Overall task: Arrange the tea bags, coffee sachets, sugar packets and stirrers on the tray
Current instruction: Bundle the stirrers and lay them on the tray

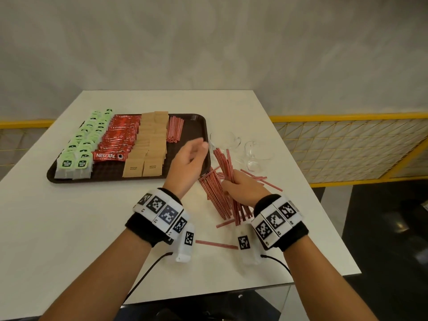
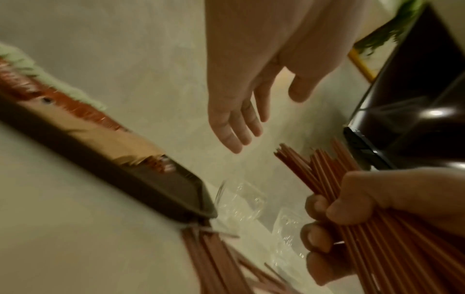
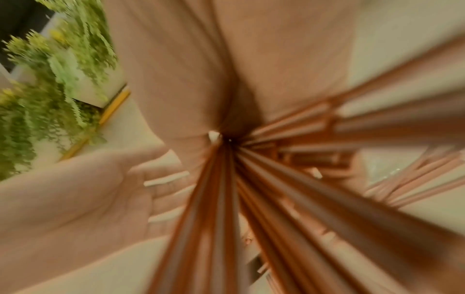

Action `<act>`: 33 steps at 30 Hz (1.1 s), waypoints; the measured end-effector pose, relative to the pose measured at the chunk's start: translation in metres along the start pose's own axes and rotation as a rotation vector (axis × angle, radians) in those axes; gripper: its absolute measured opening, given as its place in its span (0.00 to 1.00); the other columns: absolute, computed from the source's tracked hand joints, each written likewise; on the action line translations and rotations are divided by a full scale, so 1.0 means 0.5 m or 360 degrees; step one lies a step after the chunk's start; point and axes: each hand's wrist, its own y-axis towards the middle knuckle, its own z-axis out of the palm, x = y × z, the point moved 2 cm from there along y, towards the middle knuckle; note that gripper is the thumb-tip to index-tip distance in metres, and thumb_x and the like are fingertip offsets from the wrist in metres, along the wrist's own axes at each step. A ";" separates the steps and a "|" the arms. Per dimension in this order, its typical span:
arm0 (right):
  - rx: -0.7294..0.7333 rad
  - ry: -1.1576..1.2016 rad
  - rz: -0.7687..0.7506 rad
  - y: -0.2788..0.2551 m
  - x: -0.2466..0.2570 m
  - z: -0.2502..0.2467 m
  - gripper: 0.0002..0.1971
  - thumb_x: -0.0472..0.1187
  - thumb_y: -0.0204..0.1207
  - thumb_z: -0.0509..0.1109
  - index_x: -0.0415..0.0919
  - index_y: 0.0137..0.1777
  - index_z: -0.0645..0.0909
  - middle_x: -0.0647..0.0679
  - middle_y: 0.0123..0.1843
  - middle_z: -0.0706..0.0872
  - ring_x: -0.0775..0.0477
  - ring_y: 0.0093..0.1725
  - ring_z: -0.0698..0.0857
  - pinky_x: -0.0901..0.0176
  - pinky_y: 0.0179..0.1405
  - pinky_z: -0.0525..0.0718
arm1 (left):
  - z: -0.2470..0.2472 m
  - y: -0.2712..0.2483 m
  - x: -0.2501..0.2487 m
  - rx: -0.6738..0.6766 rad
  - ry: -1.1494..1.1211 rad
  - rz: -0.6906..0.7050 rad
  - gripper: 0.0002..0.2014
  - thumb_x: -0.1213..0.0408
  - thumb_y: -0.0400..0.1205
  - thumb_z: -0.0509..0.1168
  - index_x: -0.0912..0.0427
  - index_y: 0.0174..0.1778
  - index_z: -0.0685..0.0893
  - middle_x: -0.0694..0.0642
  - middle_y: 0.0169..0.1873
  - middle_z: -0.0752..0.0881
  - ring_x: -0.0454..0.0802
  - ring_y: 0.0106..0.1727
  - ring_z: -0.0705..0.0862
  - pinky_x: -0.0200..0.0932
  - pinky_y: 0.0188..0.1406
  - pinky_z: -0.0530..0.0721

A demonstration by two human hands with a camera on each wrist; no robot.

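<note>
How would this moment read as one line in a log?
right hand: grips stirrer bundle | left hand: open above tray | loose stirrers: on table

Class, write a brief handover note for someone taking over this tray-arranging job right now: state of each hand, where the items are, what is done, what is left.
Left hand: open, holding nothing, above the tray's right end.
Right hand: grips a bundle of stirrers, raised over the table.
Done: tea bags, coffee sachets and sugar packets lie in rows on the tray; a small batch of stirrers lies beside the sugar.
Left: lay down the held bundle, then gather the loose stirrers scattered on the table, beside the glass cups.
</note>
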 end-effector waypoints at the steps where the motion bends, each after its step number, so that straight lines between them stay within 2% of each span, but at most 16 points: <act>1: -0.0008 0.0054 -0.0101 -0.006 0.006 0.006 0.03 0.41 0.82 0.58 0.44 0.49 0.71 0.47 0.44 0.81 0.48 0.45 0.82 0.59 0.41 0.79 | 0.001 -0.001 -0.016 -0.0018 -0.0019 0.0076 0.19 0.50 0.85 0.55 0.51 0.70 0.75 0.42 0.63 0.78 0.37 0.63 0.76 0.45 0.71 0.74; 3: -0.0017 0.0132 -0.0299 -0.017 0.015 0.021 0.02 0.37 0.81 0.58 0.41 0.51 0.71 0.47 0.42 0.80 0.47 0.43 0.83 0.54 0.47 0.81 | 0.005 -0.005 -0.042 -0.0003 -0.0066 0.0183 0.18 0.48 0.86 0.52 0.50 0.65 0.78 0.46 0.62 0.82 0.38 0.64 0.79 0.46 0.71 0.74; 5: -0.0070 0.0187 -0.0484 -0.028 0.027 0.034 0.04 0.34 0.81 0.59 0.39 0.54 0.70 0.47 0.41 0.78 0.50 0.38 0.79 0.60 0.40 0.80 | 0.014 -0.016 -0.062 0.0087 -0.0113 0.0232 0.19 0.51 0.87 0.49 0.54 0.62 0.82 0.51 0.58 0.86 0.41 0.60 0.83 0.44 0.68 0.77; 6: -0.0109 0.0241 -0.0573 -0.033 0.032 0.040 0.06 0.33 0.81 0.59 0.38 0.56 0.70 0.44 0.43 0.79 0.49 0.39 0.78 0.60 0.38 0.80 | 0.018 -0.024 -0.068 0.0115 -0.0115 0.0264 0.20 0.53 0.87 0.49 0.57 0.62 0.83 0.52 0.56 0.87 0.41 0.58 0.85 0.42 0.66 0.79; 8: -0.0167 0.0423 -0.0690 -0.041 0.040 0.046 0.09 0.32 0.82 0.59 0.44 0.58 0.71 0.44 0.42 0.80 0.50 0.38 0.78 0.52 0.38 0.81 | 0.022 -0.042 -0.075 0.0102 -0.0066 0.0376 0.20 0.56 0.87 0.50 0.60 0.61 0.83 0.54 0.54 0.88 0.40 0.55 0.86 0.37 0.62 0.81; 10: -0.0162 0.0552 -0.0733 -0.047 0.044 0.051 0.10 0.33 0.82 0.60 0.50 0.55 0.70 0.49 0.37 0.78 0.52 0.32 0.76 0.51 0.34 0.80 | 0.020 -0.058 -0.083 0.0104 0.0043 0.0505 0.19 0.56 0.87 0.51 0.60 0.62 0.83 0.53 0.54 0.88 0.35 0.54 0.85 0.29 0.59 0.79; 12: -0.0174 0.0602 -0.0803 -0.047 0.048 0.050 0.07 0.34 0.82 0.61 0.49 0.51 0.72 0.49 0.33 0.76 0.54 0.28 0.75 0.53 0.32 0.79 | 0.010 -0.063 -0.087 0.0160 0.0108 0.0531 0.20 0.54 0.86 0.50 0.56 0.68 0.79 0.47 0.59 0.85 0.29 0.57 0.81 0.21 0.56 0.75; 13: -0.0209 0.0647 -0.0848 -0.047 0.053 0.047 0.04 0.36 0.82 0.62 0.46 0.50 0.72 0.49 0.31 0.76 0.55 0.27 0.75 0.56 0.30 0.78 | 0.002 -0.065 -0.088 0.0178 0.0050 0.0486 0.22 0.50 0.85 0.50 0.52 0.73 0.74 0.42 0.61 0.83 0.26 0.59 0.79 0.20 0.57 0.74; 15: -0.0315 0.0872 -0.0913 -0.046 0.062 0.032 0.03 0.37 0.82 0.62 0.40 0.46 0.73 0.53 0.28 0.74 0.58 0.24 0.74 0.65 0.26 0.76 | -0.023 -0.066 -0.076 0.0086 -0.0289 0.0307 0.27 0.43 0.81 0.47 0.46 0.77 0.67 0.40 0.63 0.80 0.30 0.64 0.76 0.28 0.62 0.76; 16: -0.0351 0.1055 -0.0930 -0.047 0.067 0.023 0.05 0.38 0.81 0.62 0.39 0.45 0.72 0.55 0.26 0.73 0.58 0.24 0.73 0.65 0.27 0.75 | -0.037 -0.064 -0.060 0.0002 -0.0520 0.0147 0.28 0.43 0.82 0.46 0.48 0.77 0.66 0.44 0.65 0.80 0.37 0.67 0.77 0.36 0.64 0.77; 18: -0.0312 0.1506 -0.0972 -0.049 0.083 0.007 0.08 0.41 0.81 0.63 0.40 0.43 0.71 0.55 0.24 0.71 0.56 0.24 0.73 0.60 0.30 0.76 | -0.057 -0.066 -0.016 -0.0038 -0.1022 -0.0316 0.27 0.46 0.85 0.46 0.57 0.76 0.68 0.56 0.66 0.81 0.51 0.66 0.80 0.50 0.63 0.78; 20: -0.0231 0.1853 -0.1029 -0.045 0.102 0.001 0.10 0.46 0.77 0.67 0.42 0.40 0.71 0.54 0.24 0.71 0.55 0.24 0.72 0.60 0.31 0.76 | -0.060 -0.074 0.024 0.0058 -0.1426 -0.0701 0.28 0.46 0.86 0.47 0.64 0.72 0.71 0.63 0.60 0.84 0.57 0.58 0.84 0.55 0.55 0.82; 22: -0.0166 0.1926 -0.1093 -0.033 0.122 0.008 0.10 0.49 0.71 0.69 0.44 0.38 0.73 0.54 0.24 0.71 0.56 0.24 0.72 0.61 0.31 0.76 | -0.053 -0.082 0.050 0.0173 -0.1618 -0.0888 0.29 0.47 0.85 0.48 0.69 0.71 0.72 0.65 0.55 0.86 0.59 0.52 0.86 0.57 0.52 0.83; 26: -0.0167 0.1503 -0.1105 -0.009 0.151 0.049 0.08 0.44 0.77 0.67 0.47 0.39 0.72 0.56 0.25 0.75 0.53 0.26 0.74 0.59 0.35 0.77 | -0.041 -0.093 0.050 0.0357 -0.1693 -0.0903 0.28 0.49 0.87 0.47 0.71 0.66 0.76 0.70 0.59 0.84 0.62 0.57 0.85 0.59 0.59 0.81; 29: -0.0099 0.1310 -0.1086 0.007 0.167 0.085 0.08 0.41 0.75 0.68 0.48 0.37 0.73 0.54 0.26 0.76 0.51 0.28 0.75 0.56 0.38 0.78 | -0.053 -0.092 0.050 0.0374 -0.1811 -0.0835 0.21 0.56 0.84 0.53 0.67 0.64 0.79 0.68 0.61 0.84 0.59 0.58 0.86 0.54 0.57 0.85; 33: 0.0023 0.1165 -0.1040 0.029 0.189 0.119 0.10 0.33 0.76 0.70 0.42 0.38 0.71 0.49 0.28 0.77 0.51 0.29 0.78 0.59 0.38 0.81 | -0.087 -0.086 0.069 0.0365 -0.1912 -0.0776 0.22 0.58 0.75 0.57 0.65 0.61 0.80 0.66 0.59 0.85 0.56 0.56 0.88 0.50 0.53 0.87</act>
